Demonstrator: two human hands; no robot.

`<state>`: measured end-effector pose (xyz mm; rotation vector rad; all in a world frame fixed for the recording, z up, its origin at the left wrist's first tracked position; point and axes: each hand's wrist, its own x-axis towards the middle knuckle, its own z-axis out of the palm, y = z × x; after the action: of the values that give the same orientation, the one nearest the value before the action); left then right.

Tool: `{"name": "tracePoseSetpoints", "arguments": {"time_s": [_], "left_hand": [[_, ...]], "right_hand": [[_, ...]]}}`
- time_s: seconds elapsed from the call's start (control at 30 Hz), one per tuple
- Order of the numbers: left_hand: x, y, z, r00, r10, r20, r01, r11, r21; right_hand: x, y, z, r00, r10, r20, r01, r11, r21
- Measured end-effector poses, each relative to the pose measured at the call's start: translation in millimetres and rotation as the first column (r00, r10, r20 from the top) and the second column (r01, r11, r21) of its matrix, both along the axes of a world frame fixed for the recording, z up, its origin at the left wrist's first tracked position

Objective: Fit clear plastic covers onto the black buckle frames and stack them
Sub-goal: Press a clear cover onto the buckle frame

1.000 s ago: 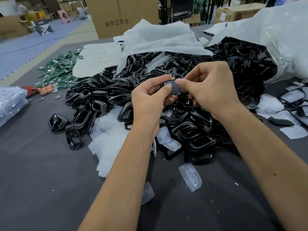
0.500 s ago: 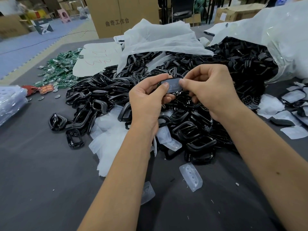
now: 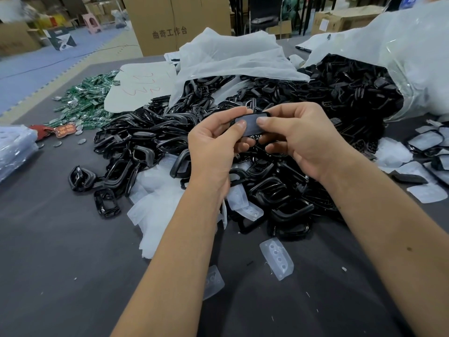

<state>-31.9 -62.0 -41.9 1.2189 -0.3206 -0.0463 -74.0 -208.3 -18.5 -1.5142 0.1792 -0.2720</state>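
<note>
Black buckle frame point(image 3: 252, 125), one, pinched by left hand point(image 3: 213, 147) and right hand point(image 3: 301, 139).

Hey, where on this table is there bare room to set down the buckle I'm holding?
Bare grey tabletop lies to your left, between the left forearm and the clear bag, below the stray black frame. A smaller patch sits between your forearms, beside the loose clear cover. The buckle pile ahead and the finished pieces at right are crowded.
</note>
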Motion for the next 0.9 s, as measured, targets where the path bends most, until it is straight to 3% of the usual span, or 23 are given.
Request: {"name": "tracePoseSetpoints", "arguments": {"time_s": [0.47,0.63,0.8,0.9], "left_hand": [[3.0,-1.3,-0.5,1.000,0.005,-0.001,-0.005,1.000,0.006],[2.4,-2.4,-2.5,0.999,0.040,0.030,-0.041,0.998,0.045],[1.5,-1.1,-0.8,1.000,0.004,-0.007,-0.004,0.999,0.040],[1.8,-0.1,1.8,0.999,0.020,-0.033,-0.019,1.000,0.021]], "right_hand": [[3.5,3.1,-3.0,0.988,-0.074,0.135,0.090,0.989,-0.119],[4.2,6.9,-4.7,0.996,-0.033,0.086,0.038,0.998,-0.051],[5.2,4.1,-8.5,0.987,-0.073,0.141,0.104,0.969,-0.223],[2.6,1.7,-8.9,0.986,0.003,0.164,0.039,0.968,-0.250]]}}
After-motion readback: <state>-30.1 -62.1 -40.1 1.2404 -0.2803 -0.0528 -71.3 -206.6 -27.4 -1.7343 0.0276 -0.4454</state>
